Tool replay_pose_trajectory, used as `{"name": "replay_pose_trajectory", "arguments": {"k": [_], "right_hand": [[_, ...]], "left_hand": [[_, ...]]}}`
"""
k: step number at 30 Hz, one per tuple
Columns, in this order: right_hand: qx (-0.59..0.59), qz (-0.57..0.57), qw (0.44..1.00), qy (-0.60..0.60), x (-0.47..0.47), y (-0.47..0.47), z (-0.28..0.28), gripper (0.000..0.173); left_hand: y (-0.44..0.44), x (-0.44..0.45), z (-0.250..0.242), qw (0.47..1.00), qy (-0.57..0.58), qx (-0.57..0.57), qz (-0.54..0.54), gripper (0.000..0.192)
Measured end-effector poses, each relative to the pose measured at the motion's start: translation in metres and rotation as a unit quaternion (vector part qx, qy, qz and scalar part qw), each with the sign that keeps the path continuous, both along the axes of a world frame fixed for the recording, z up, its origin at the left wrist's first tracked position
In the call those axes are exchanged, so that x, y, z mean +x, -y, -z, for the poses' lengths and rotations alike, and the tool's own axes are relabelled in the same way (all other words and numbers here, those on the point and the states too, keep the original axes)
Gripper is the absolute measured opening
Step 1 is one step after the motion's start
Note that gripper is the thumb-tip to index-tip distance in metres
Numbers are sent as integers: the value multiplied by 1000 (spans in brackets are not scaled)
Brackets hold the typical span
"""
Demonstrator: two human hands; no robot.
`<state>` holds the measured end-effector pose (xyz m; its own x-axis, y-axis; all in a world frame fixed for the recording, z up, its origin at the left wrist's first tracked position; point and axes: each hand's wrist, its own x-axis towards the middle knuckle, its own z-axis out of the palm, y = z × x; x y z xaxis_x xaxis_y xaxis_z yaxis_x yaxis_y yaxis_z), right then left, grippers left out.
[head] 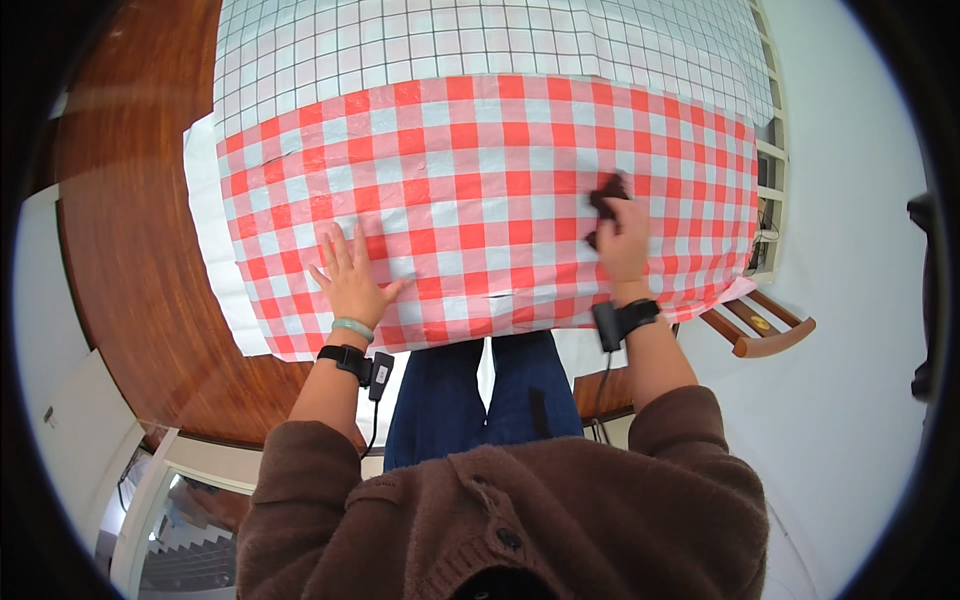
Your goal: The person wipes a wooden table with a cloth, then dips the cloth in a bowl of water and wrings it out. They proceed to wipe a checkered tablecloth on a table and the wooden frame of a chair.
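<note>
A red-and-white checked tablecloth with a shiny surface covers the near part of the table. My left hand rests flat on its left side, fingers spread, holding nothing. On the right side, my right hand grips a dark brown cloth against the checked surface. Hand and cloth are blurred there, and part of the cloth is hidden under the fingers. Small slits or creases mark the tablecloth, one near its front edge and one at the upper left.
Beyond lies a white cover with dark grid lines. A wooden chair back stands by the right front corner, near a cream slatted rack. Cables hang from black wrist devices on both arms. Brown wooden flooring spreads to the left.
</note>
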<state>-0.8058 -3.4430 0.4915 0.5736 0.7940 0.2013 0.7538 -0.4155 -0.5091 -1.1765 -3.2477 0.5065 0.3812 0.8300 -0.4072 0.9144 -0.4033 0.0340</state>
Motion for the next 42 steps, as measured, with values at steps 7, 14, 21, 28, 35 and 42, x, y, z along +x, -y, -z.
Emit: {"name": "replay_pose_trajectory", "arguments": {"k": [7, 14, 21, 28, 35, 42], "right_hand": [[-111, -382, 912, -96, -142, 1, 4, 28], [-181, -95, 978, -47, -24, 130, 32, 27], [-133, 253, 958, -21, 101, 172, 17, 30], [84, -71, 994, -19, 91, 10, 6, 29], [-43, -279, 958, 56, 137, -74, 32, 10], [-63, -43, 991, 107, 379, 29, 56, 32]], "left_hand": [[13, 1, -6, 984, -128, -115, 54, 136], [15, 2, 3, 982, -155, -102, 45, 141], [21, 20, -13, 984, -164, -55, 51, 131], [54, 128, -4, 995, -42, 53, 77, 119], [94, 318, 13, 994, -71, -76, 18, 139], [99, 340, 4, 983, -173, -59, 3, 143]]}}
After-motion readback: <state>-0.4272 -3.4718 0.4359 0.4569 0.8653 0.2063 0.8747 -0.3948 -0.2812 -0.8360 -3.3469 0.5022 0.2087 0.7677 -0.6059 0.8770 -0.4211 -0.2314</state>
